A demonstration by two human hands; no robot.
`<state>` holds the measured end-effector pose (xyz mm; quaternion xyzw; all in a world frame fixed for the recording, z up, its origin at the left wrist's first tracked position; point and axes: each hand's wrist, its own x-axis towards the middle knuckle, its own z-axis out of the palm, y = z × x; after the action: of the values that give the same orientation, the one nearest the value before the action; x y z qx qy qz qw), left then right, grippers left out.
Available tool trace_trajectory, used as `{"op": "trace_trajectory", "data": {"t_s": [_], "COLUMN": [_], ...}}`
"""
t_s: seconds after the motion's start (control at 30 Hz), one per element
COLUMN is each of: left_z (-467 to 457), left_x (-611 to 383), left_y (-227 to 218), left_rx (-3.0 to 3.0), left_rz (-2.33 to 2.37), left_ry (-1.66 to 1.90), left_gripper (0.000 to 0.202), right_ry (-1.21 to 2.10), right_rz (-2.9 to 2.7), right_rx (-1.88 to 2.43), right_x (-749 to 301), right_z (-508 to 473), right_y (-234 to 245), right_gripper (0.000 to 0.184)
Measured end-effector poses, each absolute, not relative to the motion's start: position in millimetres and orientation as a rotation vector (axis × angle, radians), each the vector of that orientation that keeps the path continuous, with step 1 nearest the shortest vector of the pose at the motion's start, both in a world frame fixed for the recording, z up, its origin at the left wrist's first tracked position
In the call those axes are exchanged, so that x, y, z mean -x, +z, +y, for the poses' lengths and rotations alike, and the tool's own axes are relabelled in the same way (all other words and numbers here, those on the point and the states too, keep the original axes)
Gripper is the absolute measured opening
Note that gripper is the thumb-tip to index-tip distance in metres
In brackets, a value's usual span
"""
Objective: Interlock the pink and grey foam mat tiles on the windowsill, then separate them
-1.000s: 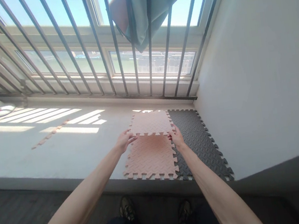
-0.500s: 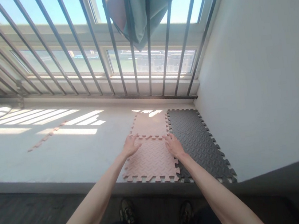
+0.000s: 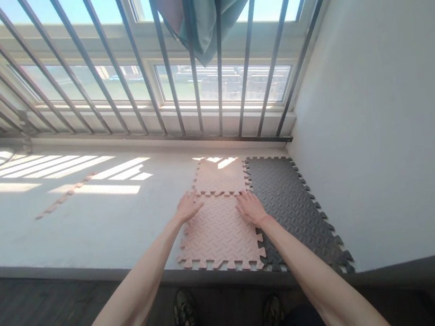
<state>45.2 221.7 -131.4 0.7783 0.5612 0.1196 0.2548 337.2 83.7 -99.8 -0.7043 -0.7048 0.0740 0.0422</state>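
Right of centre in the frame, both hands press flat with fingers spread, left hand and right hand, on the seam joining the far pink mat tile to the near pink mat tile, beside two already-laid grey mat tiles; most of the ledge lies bare.

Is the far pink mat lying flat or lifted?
Flat. The far pink mat lies on the ledge, its toothed edge meeting the near pink mat; both hands press at the seam.

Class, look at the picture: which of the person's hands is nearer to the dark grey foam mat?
The right hand: it lies flat on the pink mat beside the dark grey mat. The left hand presses the pink mat's far-side edge.
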Motion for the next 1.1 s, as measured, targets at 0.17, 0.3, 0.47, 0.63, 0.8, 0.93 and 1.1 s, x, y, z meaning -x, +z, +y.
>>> {"op": "trace_trajectory", "data": {"t_s": [0.17,0.3,0.47,0.63,0.8,0.93,1.1], "left_z": [220.5,220.0,220.0,221.3,221.5,220.0,217.2], "left_x": [-49.1,-49.5,-49.3,-46.3,-39.1,-44.3,-63.9], "left_y": [-129.1,-123.0,-119.9,-120.1,-116.9,-110.9,-104.3], "left_rx": [-2.142,-2.137,-2.122,-2.093,-2.021,-1.947,-1.836], "left_rz": [1.537,1.538,1.52,1.464,1.416,1.377,1.514], "left_ry": [0.259,0.214,0.213,0.276,0.349,0.423,0.402], "left_gripper": [0.073,0.076,0.08,0.074,0.075,0.076,0.091], "right_ry": [0.258,0.287,0.285,0.303,0.401,0.499,0.487], "right_rz": [-2.13,-2.082,-1.951,-1.825,-1.639,-1.456,-1.217], "right_rx": [2.191,2.216,2.249,2.232,2.191,2.119,2.099], "right_x": [-337.5,-336.4,-340.3,-351.7,-358.6,-360.2,-373.9], "right_z": [89.9,95.1,94.7,85.1,93.5,117.4,132.8], "right_y": [-102.4,-102.3,-97.5,-99.2,-110.5,-119.1,-124.5], "right_gripper": [0.058,0.057,0.053,0.045,0.044,0.048,0.052]}}
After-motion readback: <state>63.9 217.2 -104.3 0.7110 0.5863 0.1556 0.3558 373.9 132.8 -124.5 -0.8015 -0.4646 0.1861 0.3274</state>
